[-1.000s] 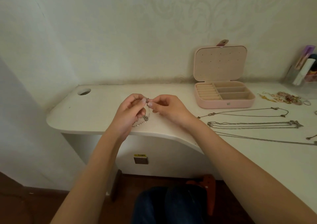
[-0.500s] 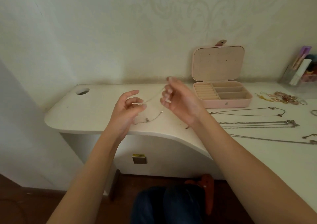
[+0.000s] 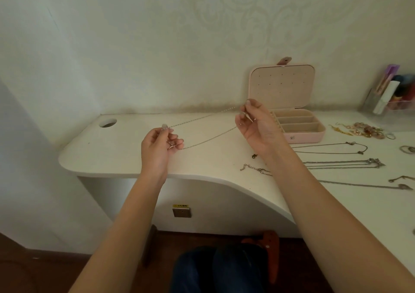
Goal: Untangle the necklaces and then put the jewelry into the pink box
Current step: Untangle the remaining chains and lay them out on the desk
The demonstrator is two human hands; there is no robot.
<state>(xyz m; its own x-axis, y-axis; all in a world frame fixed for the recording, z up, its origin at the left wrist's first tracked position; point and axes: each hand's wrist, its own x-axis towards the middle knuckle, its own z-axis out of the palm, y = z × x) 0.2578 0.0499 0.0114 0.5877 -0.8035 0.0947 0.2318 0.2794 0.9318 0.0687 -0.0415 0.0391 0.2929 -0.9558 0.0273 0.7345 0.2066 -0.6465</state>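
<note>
**Thin chain held taut between two hands**

A fine silver chain [image 3: 202,131] runs in two strands across the middle of the frame, above the counter [image 3: 125,158]. The left hand [image 3: 157,146] pinches one end with curled fingers [image 3: 165,126]; the right hand [image 3: 258,128] pinches the other end, held higher, just in front of the pink box [image 3: 298,122]. The box stands open at centre right, lid upright against the wall, its beige compartments bare. Right of the hands, more necklaces [image 3: 343,163] lie stretched out in rows, with a heap of gold and pink jewelry [image 3: 361,130] beyond them. The counter is white with a curved front edge and a round hole [image 3: 108,122] at upper left. Pale patterned wallpaper covers the wall; the floor below is dark.
</note>
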